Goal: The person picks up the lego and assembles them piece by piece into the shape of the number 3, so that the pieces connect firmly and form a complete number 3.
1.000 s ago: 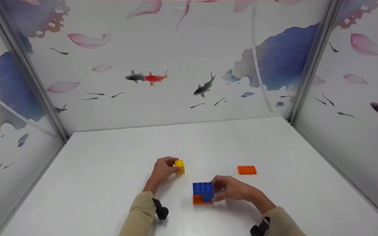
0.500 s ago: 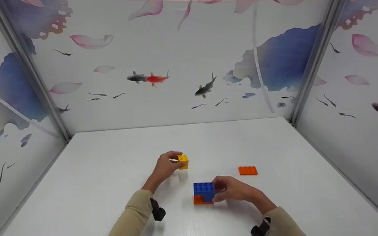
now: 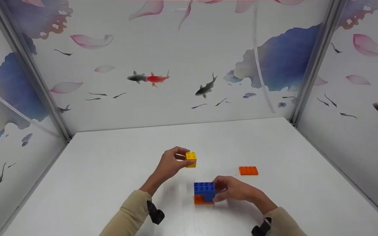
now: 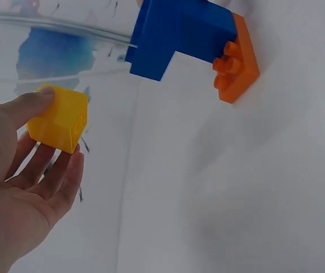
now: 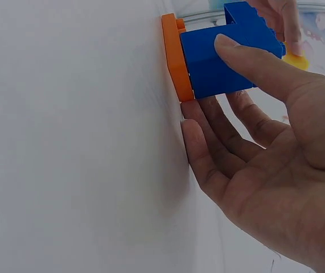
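My left hand (image 3: pixel 171 164) pinches a yellow toy building brick (image 3: pixel 191 160) between thumb and fingers, raised above the table. In the left wrist view, the thumb lies on one face of that yellow brick (image 4: pixel 60 119). Blue building bricks (image 3: pixel 204 187) are stacked on an orange studded plate (image 3: pixel 199 200). The upper blue part juts out over bare studs of the orange plate (image 4: pixel 239 68), as the left wrist view shows. With thumb and fingers my right hand (image 3: pixel 236 189) holds the right side of this stack, which stands on the table.
A second orange plate (image 3: pixel 248 170) lies flat on the white table (image 3: pixel 116 170), beyond my right hand. Printed walls (image 3: pixel 175 108) with metal corner posts enclose the table at the back and both sides.
My left hand has lifted the yellow brick off the table and carried it up and to the right, towards the blue stack. The right hand and the stack have stayed put.
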Demonstrator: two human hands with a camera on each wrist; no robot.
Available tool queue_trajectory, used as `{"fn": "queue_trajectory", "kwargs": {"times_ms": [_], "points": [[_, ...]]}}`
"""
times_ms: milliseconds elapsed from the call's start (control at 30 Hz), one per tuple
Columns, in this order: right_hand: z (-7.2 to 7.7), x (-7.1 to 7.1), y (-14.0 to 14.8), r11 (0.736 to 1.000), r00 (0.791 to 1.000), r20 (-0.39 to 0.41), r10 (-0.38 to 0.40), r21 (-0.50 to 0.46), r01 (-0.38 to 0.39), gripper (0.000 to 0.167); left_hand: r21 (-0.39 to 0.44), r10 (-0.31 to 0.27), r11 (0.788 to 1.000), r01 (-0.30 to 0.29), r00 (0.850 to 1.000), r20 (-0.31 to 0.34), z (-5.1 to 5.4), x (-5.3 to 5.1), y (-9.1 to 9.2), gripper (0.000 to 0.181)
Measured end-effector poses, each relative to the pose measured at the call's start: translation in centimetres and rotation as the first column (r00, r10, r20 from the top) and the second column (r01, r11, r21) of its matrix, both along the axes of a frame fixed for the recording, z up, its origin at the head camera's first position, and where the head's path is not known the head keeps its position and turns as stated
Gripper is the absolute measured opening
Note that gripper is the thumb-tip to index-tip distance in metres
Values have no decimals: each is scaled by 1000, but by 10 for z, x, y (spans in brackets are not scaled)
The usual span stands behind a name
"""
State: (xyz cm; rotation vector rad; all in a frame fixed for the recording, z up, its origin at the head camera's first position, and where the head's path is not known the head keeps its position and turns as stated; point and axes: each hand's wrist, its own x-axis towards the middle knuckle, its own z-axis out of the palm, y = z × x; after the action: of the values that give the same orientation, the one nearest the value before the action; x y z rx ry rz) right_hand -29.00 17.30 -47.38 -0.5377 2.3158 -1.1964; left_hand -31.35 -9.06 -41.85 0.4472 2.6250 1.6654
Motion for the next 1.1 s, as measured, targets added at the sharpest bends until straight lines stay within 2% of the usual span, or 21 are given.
{"fn": "queue_trajectory", "kwargs": {"times_ms": [167,367,600,867,1100], "points": [[-1,1,0,1000,1000,7,3,-3,-3,42,-1,-35,999,35,998,-47,11,11,5,42],[-1,0,1,1000,1000,3,19,-20,-19,41,24,-98,995,100,993,-73,12,24,11,45],[-1,-1,2,999,1000,-5,25,-44,-25,41,51,-104,993,106,994,-43,2,35,19,45],[-1,-1,2,999,999,-8,32,-35,-32,40,111,-86,990,90,996,-33,-13,42,27,46],[-1,-1,3,998,999,-14,44,-50,-45,37,108,-85,991,84,996,9,-23,48,36,44]]}}
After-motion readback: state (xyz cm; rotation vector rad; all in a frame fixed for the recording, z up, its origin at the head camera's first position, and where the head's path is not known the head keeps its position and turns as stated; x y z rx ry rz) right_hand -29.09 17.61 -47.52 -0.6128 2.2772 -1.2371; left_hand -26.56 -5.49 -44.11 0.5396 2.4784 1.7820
